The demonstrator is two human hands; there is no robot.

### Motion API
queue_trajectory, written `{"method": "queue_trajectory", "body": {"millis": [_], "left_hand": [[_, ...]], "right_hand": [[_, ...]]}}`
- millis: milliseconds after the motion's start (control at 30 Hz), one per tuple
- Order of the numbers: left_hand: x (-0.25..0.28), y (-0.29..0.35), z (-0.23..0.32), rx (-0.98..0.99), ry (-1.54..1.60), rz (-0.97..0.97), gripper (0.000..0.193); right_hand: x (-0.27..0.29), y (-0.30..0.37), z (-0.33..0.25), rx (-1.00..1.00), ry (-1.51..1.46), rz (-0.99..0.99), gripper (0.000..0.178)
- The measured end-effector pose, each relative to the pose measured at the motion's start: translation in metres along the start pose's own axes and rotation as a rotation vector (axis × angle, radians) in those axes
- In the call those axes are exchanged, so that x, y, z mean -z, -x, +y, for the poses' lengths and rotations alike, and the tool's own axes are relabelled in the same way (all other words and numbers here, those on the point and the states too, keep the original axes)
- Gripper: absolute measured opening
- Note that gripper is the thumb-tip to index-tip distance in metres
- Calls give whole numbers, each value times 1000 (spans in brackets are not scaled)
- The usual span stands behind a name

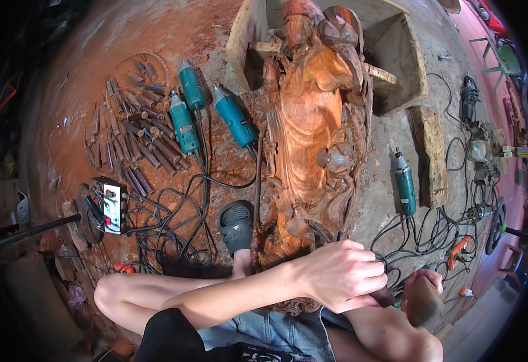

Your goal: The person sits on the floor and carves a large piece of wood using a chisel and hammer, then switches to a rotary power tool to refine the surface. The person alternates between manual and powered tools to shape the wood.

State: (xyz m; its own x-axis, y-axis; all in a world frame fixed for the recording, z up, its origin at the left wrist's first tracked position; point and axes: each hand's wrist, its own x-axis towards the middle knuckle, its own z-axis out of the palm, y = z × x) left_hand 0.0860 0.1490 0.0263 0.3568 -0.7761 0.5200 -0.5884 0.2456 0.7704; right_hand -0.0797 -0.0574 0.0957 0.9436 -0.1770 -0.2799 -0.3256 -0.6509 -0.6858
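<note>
My left hand (347, 274) is closed in a fist around a wooden-handled chisel (383, 297); only the dark handle end sticks out below the fingers, and the blade is hidden. To its right, my right hand (431, 279) grips a rounded brown wooden mallet (421, 300), whose head faces me and covers most of the fingers. The mallet and the chisel are a small gap apart. Beyond my left forearm lies a carved reddish wooden statue (306, 120), a robed figure, its lower end between my legs and partly hidden by my arm.
The statue's far end rests on a wooden box frame (418, 72). Left lie several teal power grinders (234, 116), a heap of chisels (140, 130), a control box (113, 208) and tangled cables (179, 223). Right are another grinder (404, 184) and a rough timber block (431, 157).
</note>
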Motion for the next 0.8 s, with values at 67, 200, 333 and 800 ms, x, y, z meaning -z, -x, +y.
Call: {"method": "queue_trajectory", "body": {"millis": [67, 200, 333, 800], "left_hand": [[-1, 2, -1, -16, -19, -8, 37], [2, 3, -1, -19, 10, 4, 37], [6, 4, 1, -25, 20, 10, 38], [3, -7, 8, 10, 58, 94, 40]], "right_hand": [[8, -5, -10, 0, -7, -50, 54], [13, -13, -42, -1, -9, -190, 56], [23, -19, -84, -9, -15, -374, 59], [23, -3, 16, 68, 305, 196, 43]]}}
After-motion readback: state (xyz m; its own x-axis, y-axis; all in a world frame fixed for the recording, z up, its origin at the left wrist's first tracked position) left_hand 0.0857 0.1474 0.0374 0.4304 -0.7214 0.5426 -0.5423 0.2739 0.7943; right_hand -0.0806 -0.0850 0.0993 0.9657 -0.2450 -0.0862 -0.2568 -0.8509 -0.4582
